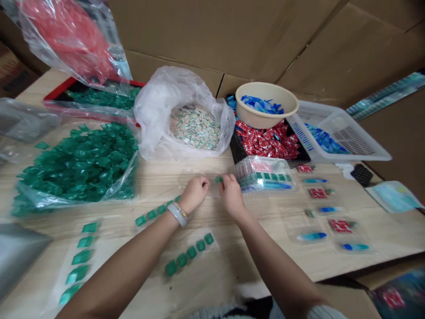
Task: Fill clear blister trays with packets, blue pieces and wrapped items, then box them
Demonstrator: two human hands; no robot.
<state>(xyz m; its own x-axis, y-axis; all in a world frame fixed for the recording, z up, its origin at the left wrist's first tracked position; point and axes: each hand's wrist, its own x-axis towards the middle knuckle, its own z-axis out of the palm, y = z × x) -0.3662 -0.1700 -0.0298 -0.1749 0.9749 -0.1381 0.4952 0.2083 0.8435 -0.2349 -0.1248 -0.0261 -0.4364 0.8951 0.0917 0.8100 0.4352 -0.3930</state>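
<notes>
My right hand (231, 195) pinches a small green translucent plastic piece (218, 179) near the table's middle. Just left of it, my left hand (195, 193) is closed with fingertips together; what they hold, if anything, is too blurred to make out. A faint clear plastic tray (186, 176) seems to lie under the fingertips. Close by on the right stands a stack of clear trays (265, 175) with green pieces, a red packet and a blue pen-shaped item. Clear sheets or trays with rows of green pieces (191, 252) lie in front of me, one row partly behind my left wrist.
At left lies a heap of green pieces (83, 164) in clear plastic. Behind are a white bag (156, 110) of small printed pieces, a black tray (237, 148) of red packets, a cream bowl (288, 104) and a white basket (372, 150). Filled clear trays (357, 235) lie right.
</notes>
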